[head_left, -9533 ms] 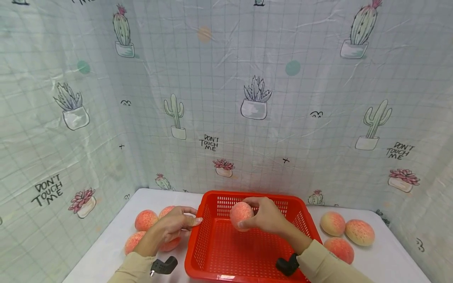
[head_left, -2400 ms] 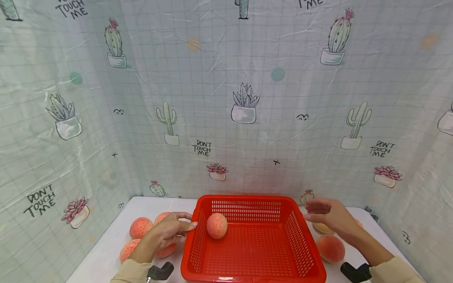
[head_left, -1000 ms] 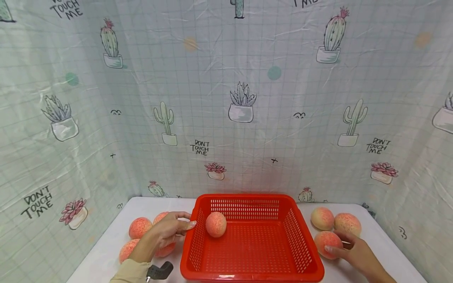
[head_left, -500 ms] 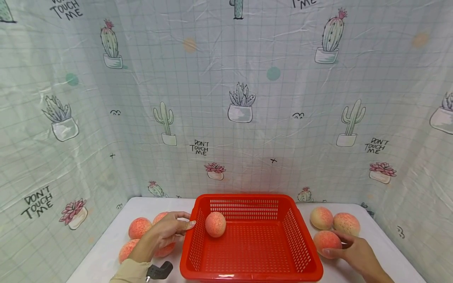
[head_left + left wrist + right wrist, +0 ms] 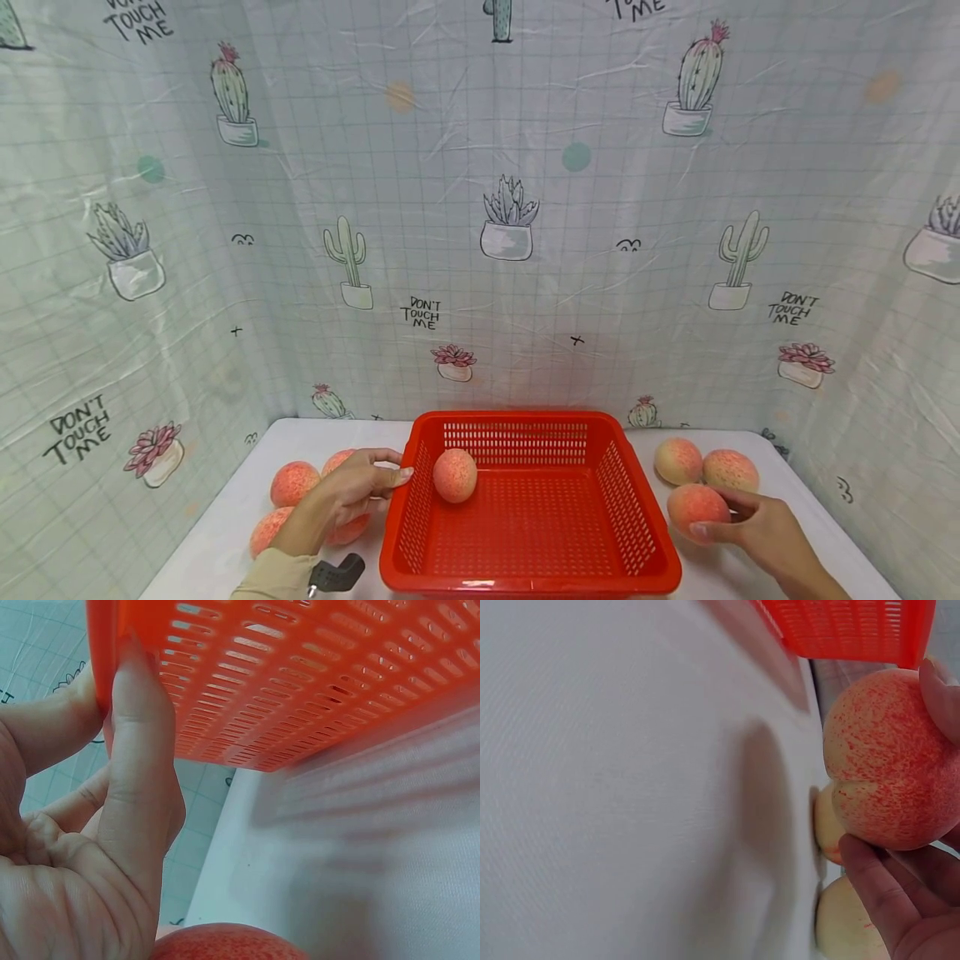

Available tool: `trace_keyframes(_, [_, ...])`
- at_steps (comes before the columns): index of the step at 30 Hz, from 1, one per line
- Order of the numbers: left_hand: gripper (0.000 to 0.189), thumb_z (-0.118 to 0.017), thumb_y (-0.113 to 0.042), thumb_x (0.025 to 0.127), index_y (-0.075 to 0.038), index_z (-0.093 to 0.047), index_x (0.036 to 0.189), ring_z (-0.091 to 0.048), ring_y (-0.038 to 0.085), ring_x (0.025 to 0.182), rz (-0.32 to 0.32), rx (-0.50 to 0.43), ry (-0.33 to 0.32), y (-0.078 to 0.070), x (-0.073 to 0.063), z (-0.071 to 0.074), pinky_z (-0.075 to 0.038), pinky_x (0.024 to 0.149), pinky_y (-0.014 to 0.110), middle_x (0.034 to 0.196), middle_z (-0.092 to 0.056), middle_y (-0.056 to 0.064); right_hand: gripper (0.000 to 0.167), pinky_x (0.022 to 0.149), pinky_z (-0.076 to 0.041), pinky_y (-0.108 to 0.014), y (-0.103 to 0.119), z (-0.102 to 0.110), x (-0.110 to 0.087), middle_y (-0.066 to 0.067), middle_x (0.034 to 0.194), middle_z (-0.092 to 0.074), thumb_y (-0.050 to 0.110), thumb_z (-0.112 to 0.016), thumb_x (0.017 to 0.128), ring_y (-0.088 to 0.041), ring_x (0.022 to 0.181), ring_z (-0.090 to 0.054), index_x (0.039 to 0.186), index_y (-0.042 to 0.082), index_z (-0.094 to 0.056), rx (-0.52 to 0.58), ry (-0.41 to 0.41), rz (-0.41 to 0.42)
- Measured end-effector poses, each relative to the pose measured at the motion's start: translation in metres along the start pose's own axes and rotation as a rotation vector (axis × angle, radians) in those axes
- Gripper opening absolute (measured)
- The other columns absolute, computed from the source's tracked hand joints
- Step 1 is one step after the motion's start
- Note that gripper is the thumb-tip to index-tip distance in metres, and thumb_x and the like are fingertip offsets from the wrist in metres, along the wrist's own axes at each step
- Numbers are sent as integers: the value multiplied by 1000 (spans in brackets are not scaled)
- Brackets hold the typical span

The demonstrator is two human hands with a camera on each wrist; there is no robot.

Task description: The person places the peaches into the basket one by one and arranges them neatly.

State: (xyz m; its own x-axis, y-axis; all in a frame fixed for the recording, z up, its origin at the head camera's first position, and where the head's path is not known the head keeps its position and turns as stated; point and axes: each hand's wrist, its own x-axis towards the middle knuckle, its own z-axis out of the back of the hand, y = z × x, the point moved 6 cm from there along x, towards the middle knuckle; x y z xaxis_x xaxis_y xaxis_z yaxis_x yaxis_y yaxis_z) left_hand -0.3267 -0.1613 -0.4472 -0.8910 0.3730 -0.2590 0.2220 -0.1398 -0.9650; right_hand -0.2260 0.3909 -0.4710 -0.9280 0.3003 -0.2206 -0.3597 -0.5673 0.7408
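Note:
My left hand (image 5: 360,487) pinches the left rim of a red perforated basket (image 5: 525,583); in the left wrist view the thumb and fingers straddle that rim. One pink peach (image 5: 455,476) lies inside the basket at its left wall. To the right of the basket, my right hand (image 5: 765,533) grips a speckled pink peach (image 5: 697,510) between thumb and fingers. The right wrist view shows this held peach (image 5: 889,757) raised over the white tabletop, with a shadow below it.
Behind the held peach lie two yellow-pink peaches, a rounder one (image 5: 678,461) and a wider one (image 5: 731,472). Several more peaches (image 5: 294,483) sit left of the basket, partly behind the left hand. A cactus-print curtain (image 5: 480,208) encloses the white table (image 5: 345,430).
A peach earlier in the right hand now lies in the basket. The right hand has since moved right, taken hold of another peach and lifted it slightly. The left hand keeps its hold.

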Motion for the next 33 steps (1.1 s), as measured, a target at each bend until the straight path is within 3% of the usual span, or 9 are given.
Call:
trace_keyframes(12, [36,-73,-16,98,3,-57,125,-71,11,75,-14,-17,16,0,0,-1,-61,67,24,89,-77,3,108,85,-63,-47,18,9,-13,-29,136,-65,49,-94,72,-23,102,-67,151,-7,-45,11,3,59])
trace_keyframes(20, [36,-73,-16,98,3,-57,124,-71,10,75,-13,-22,16,0,0,-1,-61,67,25,90,-77,3,96,91,-62,-47,34,19,-21,-29,143,-61,43,-89,82,-24,111,-69,152,-6,-44,38,17,117])
trace_keyframes(27, [34,-72,-16,98,2,-57,124,-71,10,75,-10,-21,16,1,1,0,-61,67,24,89,-76,3,89,80,-60,-25,45,23,-26,-17,132,-71,34,-89,84,-5,94,-68,152,-4,-47,75,23,158])
trace_keyframes(33, [38,-74,-17,98,3,-57,125,-72,11,76,-8,-26,11,1,1,1,-62,69,26,91,-77,4,85,80,-59,-23,60,25,-32,-16,133,-69,29,-89,83,-1,93,-67,150,-6,-49,85,37,201])
